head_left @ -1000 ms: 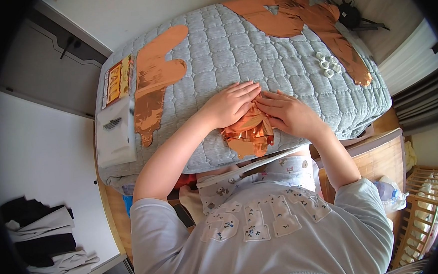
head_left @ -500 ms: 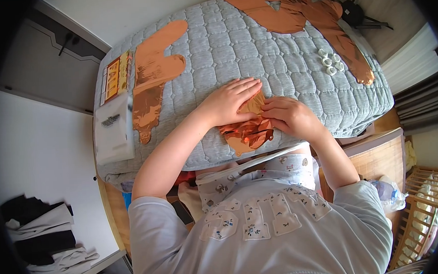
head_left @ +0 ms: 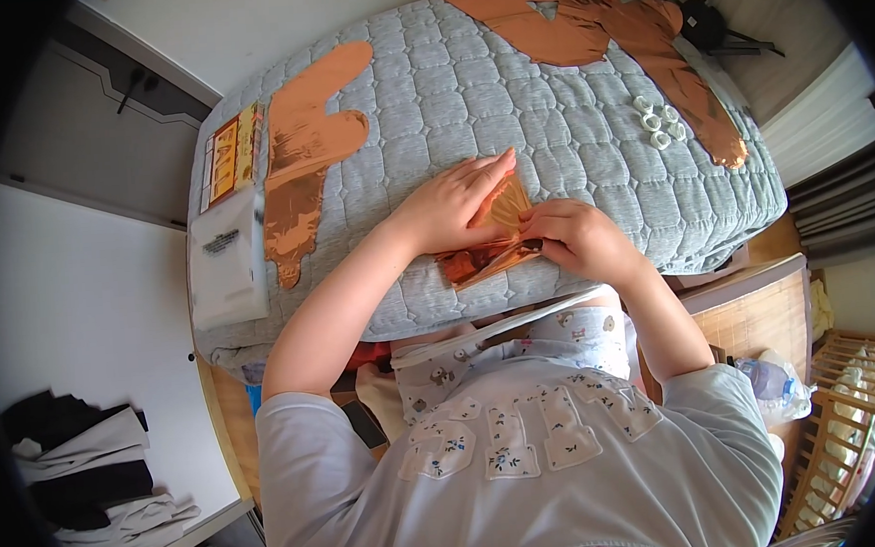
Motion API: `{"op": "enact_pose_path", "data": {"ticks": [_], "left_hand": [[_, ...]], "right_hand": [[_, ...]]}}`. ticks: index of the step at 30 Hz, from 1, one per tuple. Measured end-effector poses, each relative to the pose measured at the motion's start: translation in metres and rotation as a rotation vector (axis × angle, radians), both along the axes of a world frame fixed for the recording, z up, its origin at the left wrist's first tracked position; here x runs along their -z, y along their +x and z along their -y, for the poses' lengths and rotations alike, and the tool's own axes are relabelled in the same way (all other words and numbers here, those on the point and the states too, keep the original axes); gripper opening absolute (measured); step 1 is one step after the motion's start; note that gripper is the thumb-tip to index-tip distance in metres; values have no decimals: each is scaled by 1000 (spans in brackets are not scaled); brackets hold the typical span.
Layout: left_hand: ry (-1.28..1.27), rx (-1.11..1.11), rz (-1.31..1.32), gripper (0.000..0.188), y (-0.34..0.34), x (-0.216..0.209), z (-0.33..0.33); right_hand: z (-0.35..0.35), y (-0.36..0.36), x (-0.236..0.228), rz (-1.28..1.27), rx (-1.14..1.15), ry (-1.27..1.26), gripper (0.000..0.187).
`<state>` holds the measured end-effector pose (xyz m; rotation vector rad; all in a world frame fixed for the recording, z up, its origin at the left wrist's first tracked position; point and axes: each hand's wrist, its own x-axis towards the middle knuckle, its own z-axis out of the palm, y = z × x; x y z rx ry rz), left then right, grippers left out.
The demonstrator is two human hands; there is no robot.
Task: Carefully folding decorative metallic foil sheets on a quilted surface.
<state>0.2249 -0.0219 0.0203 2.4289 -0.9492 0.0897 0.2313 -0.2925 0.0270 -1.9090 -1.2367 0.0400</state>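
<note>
At the near edge of the bed (head_left: 509, 134), a crumpled copper-coloured foil balloon (head_left: 479, 262) lies folded between my hands. My left hand (head_left: 446, 209) rests on its left side, fingers stretched out and the palm pressing down. My right hand (head_left: 580, 237) pinches the foil at its right side with curled fingers. Part of the balloon is hidden under both hands. Another deflated copper foil balloon (head_left: 304, 131) lies flat to the left. A larger flat copper foil balloon (head_left: 569, 40) spreads along the far right.
Several small white rings or rolls (head_left: 660, 120) sit at the bed's right. A yellow-and-red printed packet (head_left: 232, 158) and a clear plastic sleeve (head_left: 227, 266) lie along its left edge. A black device with antennas (head_left: 705, 26) stands beyond the far right corner; a wooden crib (head_left: 847, 419) is at lower right.
The near part of the foil balloon, loose and spread before, is now folded upward into a straighter edge. My left fingers have drawn closer together; my right hand has shifted slightly nearer.
</note>
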Motion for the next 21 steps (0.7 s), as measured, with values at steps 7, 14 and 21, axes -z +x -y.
{"op": "enact_pose_path", "data": {"ticks": [7, 14, 21], "left_hand": [[87, -2, 95, 92, -5, -6, 3], [67, -20, 65, 100, -6, -7, 2], [9, 2, 95, 103, -5, -6, 2]], "right_hand": [[-3, 4, -3, -6, 15, 15, 26], [-9, -5, -15, -14, 137, -42, 21], [-4, 5, -8, -485, 202, 158, 22]]}}
